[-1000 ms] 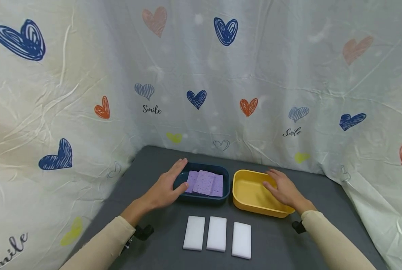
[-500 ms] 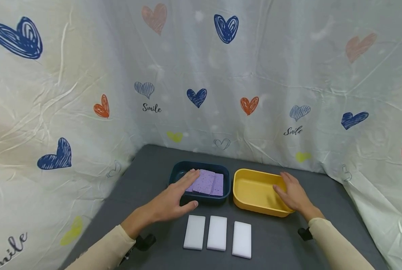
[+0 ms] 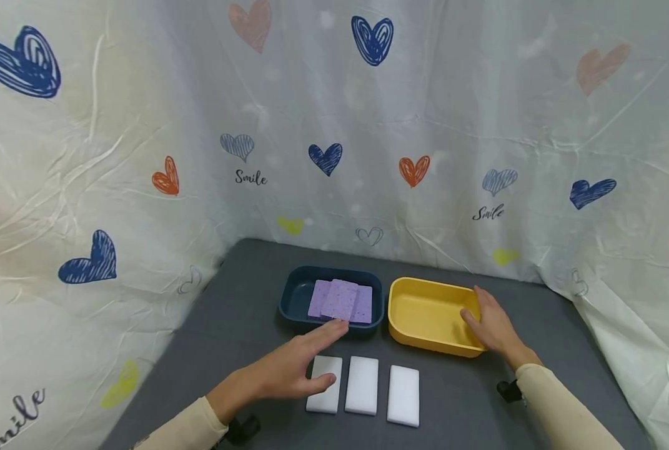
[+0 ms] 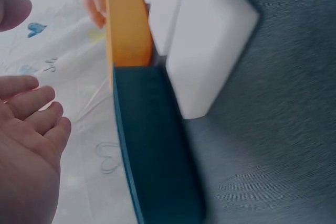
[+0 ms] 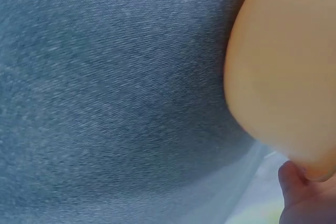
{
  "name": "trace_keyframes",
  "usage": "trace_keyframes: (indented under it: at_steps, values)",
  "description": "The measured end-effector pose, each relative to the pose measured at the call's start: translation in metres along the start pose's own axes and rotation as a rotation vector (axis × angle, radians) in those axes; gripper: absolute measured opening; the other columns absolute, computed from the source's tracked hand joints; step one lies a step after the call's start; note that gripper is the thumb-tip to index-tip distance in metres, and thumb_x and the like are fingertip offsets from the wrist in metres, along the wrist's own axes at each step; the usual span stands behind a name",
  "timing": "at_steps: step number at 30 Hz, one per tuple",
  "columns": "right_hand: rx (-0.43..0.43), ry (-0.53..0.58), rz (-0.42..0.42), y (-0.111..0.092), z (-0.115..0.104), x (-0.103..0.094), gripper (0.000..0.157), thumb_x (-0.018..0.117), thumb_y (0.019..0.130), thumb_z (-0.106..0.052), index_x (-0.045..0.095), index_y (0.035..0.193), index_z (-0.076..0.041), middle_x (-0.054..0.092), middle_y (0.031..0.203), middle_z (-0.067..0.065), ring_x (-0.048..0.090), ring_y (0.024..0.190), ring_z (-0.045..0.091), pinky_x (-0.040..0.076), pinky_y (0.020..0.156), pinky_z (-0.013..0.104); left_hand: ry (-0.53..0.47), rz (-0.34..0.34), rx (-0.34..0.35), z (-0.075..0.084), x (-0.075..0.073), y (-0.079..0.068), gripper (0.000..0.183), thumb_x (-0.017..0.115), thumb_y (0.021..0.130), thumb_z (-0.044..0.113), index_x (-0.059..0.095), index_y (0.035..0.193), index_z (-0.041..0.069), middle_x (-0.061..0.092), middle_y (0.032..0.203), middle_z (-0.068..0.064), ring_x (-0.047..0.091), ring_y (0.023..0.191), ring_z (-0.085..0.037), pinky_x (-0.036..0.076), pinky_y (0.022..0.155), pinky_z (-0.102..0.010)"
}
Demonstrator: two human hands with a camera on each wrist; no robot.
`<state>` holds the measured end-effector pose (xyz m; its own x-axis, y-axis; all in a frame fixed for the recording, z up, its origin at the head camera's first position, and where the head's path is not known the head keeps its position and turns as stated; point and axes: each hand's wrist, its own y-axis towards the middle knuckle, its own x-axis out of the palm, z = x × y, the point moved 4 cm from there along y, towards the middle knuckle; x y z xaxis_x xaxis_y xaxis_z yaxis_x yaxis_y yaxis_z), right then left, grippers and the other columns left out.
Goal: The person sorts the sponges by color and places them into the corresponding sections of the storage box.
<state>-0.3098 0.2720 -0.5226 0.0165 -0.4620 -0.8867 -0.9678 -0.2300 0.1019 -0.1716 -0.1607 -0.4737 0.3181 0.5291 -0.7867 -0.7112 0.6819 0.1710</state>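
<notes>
A pale curtain [image 3: 334, 100] printed with hearts hangs behind the dark table [image 3: 244, 300], whose far edge meets it. Two rectangular containers sit near that edge, side by side with a narrow gap, open side up, long axes running roughly along it. The yellow container [image 3: 435, 342] is toward the far right corner, its yellow floor visible; the navy container [image 3: 298, 297] is on the left.

Of the hands, the right hand [image 3: 494, 322] is at the yellow container's right end, fingers straight, thumb spread over the inside; I cannot tell whether it presses the rim. The left hand [image 3: 289, 367] hovers wide, thumb well apart, above the leftmost of three white blocks [image 3: 361, 385]. These lie flat in a row on the near side of the containers, long axes pointing toward the far edge. Inside the navy container, right of its middle, three purple sponges [image 3: 340, 300] overlap, the central one uppermost.
</notes>
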Motion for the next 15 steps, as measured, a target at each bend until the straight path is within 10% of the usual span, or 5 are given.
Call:
trace_keyframes:
  at_steps: [15]
  values:
    - [0.100, 0.133, 0.024, -0.004, 0.013, -0.003, 0.064, 0.041, 0.105, -0.002, 0.030, 0.166, 0.013, 0.038, 0.166, 0.041, 0.041, 0.151, 0.058, 0.036, 0.123, 0.072, 0.015, -0.162, -0.158, -0.019, 0.042, -0.010, 0.090, 0.080, 0.099, 0.038, 0.036, 0.171, 0.009, 0.034, 0.180, -0.007, 0.029, 0.168, -0.028, 0.030, 0.132, -0.057]
